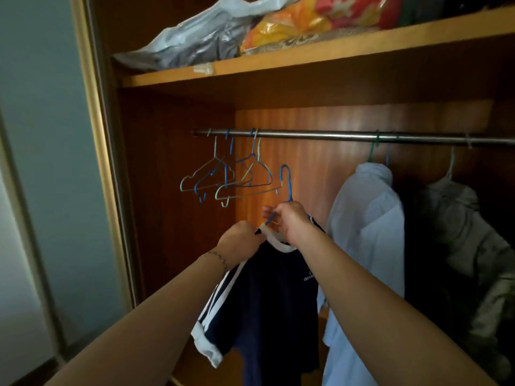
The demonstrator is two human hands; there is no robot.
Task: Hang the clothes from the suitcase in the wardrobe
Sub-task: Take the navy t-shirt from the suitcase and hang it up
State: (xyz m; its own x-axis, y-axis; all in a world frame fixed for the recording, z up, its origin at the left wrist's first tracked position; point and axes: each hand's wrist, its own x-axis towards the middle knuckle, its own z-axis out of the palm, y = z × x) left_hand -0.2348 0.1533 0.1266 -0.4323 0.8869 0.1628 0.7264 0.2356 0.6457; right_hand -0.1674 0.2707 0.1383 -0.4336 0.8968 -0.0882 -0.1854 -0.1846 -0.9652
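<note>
Hangers (228, 176) empty left on rail (334, 135); white garment (367, 218) hangs right.

Empty hangers (228, 176) left on the rail (334, 135); hung garments (367, 232) right; bags (195, 37) on the shelf (306, 55) above

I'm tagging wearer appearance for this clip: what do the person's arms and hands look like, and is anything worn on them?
Both forearms are bare, with no sleeves or gloves in view. The left hand has a thin chain bracelet around its wrist. The right hand shows no bracelet or watch. Whether any rings are worn cannot be told.
</note>
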